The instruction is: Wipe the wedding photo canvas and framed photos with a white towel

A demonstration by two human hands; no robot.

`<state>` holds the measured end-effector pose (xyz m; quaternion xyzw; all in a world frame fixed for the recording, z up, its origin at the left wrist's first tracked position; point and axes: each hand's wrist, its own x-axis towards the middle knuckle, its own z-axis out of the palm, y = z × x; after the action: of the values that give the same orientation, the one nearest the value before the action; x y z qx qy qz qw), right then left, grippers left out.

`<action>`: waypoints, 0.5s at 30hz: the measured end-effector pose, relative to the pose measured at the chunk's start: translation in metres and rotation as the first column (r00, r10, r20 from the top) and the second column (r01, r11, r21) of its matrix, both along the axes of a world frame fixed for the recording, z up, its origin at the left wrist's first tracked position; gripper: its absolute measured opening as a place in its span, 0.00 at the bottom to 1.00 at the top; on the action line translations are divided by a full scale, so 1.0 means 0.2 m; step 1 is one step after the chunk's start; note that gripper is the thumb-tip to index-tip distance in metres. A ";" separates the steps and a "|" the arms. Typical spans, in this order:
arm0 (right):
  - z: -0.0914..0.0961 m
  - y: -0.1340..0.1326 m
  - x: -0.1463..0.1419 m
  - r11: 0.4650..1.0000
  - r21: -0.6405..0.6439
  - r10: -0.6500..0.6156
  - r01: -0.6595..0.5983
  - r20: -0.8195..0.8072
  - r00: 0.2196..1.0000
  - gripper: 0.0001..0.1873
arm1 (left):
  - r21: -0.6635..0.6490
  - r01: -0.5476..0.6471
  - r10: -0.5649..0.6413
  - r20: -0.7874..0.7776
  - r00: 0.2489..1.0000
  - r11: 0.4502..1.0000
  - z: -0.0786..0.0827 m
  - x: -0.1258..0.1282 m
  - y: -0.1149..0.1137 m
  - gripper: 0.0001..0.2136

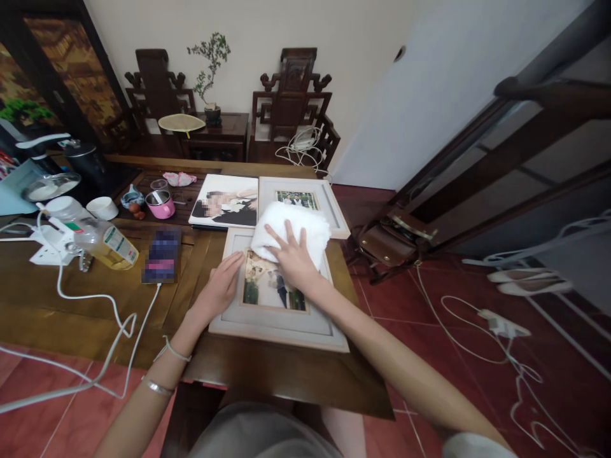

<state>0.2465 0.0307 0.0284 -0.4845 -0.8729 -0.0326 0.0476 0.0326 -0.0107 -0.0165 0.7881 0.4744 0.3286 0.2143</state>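
Observation:
A light-coloured picture frame (pixel 281 331) with a wedding photo (pixel 274 283) lies face up near the edge of a wooden table. My right hand (pixel 293 251) holds a folded white towel (pixel 312 232) down over the frame's far right part, its fingers spread across the cloth. The towel also overlaps a second picture frame (pixel 337 210) behind. On the near frame's left side rests my left hand (pixel 224 283), open with its fingers lying flat and nothing in them. A photo print (pixel 224 203) of people in formal clothes lies beyond, at the left.
Left on the table (pixel 200 261) are a phone (pixel 162 254) on a cable, a bottle of yellow liquid (pixel 107 242), a power strip (pixel 50 245), a pink mug (pixel 161 205) and a white cup (pixel 102 208). At right, a brown bag (pixel 389 242) hangs near floor cables.

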 end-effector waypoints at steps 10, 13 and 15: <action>0.15 -0.40 -0.18 0.897 -0.347 0.292 -0.272 0.005 0.956 0.27 | 0.024 -0.122 0.118 0.131 0.984 0.992 0.07 0.00 -0.03 0.26; 0.19 -0.55 -0.08 0.847 -0.445 0.311 -0.291 -0.028 0.950 0.29 | 0.012 -0.101 0.099 0.097 0.990 0.995 0.06 0.01 -0.03 0.23; 0.20 -0.61 0.01 0.856 -0.474 0.223 -0.206 -0.020 0.975 0.32 | 0.007 -0.072 0.072 0.039 0.997 0.997 0.05 0.01 -0.02 0.21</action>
<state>0.2495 -0.0912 0.0692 -0.3805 -0.9035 0.1782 -0.0842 0.0341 -0.0154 -0.0060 0.7648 0.4968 0.3535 0.2082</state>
